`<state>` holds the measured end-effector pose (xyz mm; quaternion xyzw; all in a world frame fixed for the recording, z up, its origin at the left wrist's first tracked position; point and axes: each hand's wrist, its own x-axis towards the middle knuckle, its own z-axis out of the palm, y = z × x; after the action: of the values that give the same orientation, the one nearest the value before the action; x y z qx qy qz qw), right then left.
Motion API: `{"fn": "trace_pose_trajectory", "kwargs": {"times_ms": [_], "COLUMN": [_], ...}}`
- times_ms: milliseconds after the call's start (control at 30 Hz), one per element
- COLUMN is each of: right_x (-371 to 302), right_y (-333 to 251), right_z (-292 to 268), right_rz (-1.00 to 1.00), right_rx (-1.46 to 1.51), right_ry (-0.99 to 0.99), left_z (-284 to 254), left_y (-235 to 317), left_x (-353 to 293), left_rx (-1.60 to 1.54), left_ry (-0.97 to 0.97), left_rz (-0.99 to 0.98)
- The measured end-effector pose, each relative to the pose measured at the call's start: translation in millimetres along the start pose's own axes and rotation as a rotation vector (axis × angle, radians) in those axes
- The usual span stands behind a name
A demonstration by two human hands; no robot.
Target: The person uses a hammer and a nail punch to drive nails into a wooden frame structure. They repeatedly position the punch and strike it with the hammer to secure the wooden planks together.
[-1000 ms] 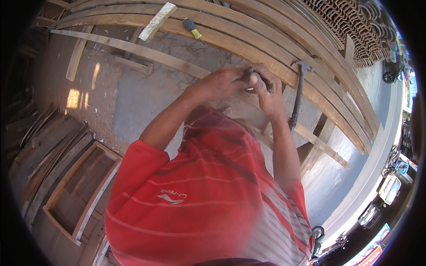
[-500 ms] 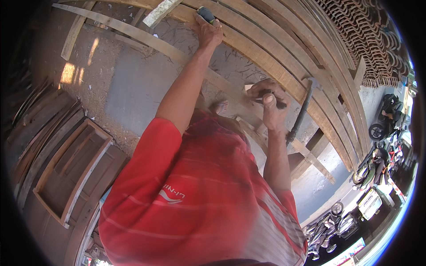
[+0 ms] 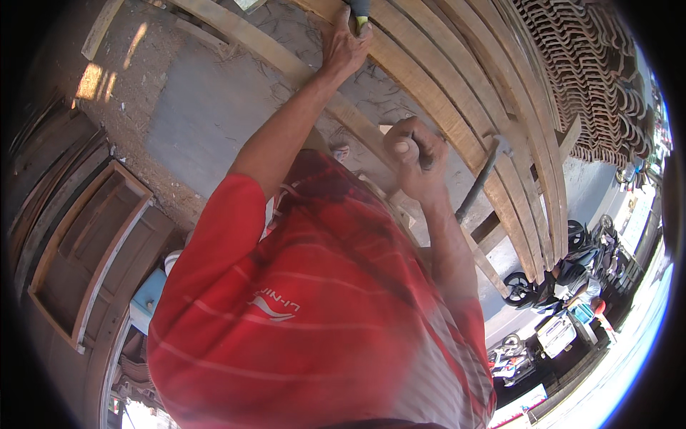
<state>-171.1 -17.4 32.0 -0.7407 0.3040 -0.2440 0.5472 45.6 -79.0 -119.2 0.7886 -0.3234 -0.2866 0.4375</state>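
1. Since half a second back: left hand [image 3: 344, 44] has gone further up the curved wooden slats [image 3: 436, 107] and now closes on the dark, yellow-banded tool handle [image 3: 359, 10] at the top edge. Right hand [image 3: 416, 159] has barely shifted.
2. Near: red striped shirt [image 3: 314, 314] fills the lower frame and hides whatever lies below the arms.
3. Right hand: grip clenched around a small dark object, too hidden in the fist to identify. It sits just above the slats, beside the hammer [image 3: 480, 180] that hangs from one of them.
4. Left hand: fingers wrapped on the tool handle, grasp looks partial. Most of the tool runs out of frame, so I can't tell what kind it is.
5. Advice, judged from this: seat the handle fully in the palm before lifting; arm is at full stretch, so leverage is poor.
6. Keep the right fist steady on its piece while the left comes back.
7. Far: concrete floor [image 3: 193, 121], stacked roof tiles [image 3: 593, 79], parked motorbikes [image 3: 564, 279].
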Motion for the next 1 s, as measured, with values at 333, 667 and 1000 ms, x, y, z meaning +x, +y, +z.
{"fn": "trace_pose_trajectory", "kwargs": {"times_ms": [333,667,1000], "right_x": [43,52,-14], "right_y": [-14,6,-11], "right_z": [31,85,-36], "right_rz": [0.239,0.208,0.28], "right_rx": [-0.227,-0.395,0.163], "right_ry": [-0.103,-0.125,0.235], "left_z": [4,2,-4], "left_y": [-1,-1,3], "left_x": [-2,2,-4], "left_rx": [-0.009,0.037,0.299], "left_ry": [0.057,0.034,0.14], "left_rz": [0.01,-0.014,0.021]}}
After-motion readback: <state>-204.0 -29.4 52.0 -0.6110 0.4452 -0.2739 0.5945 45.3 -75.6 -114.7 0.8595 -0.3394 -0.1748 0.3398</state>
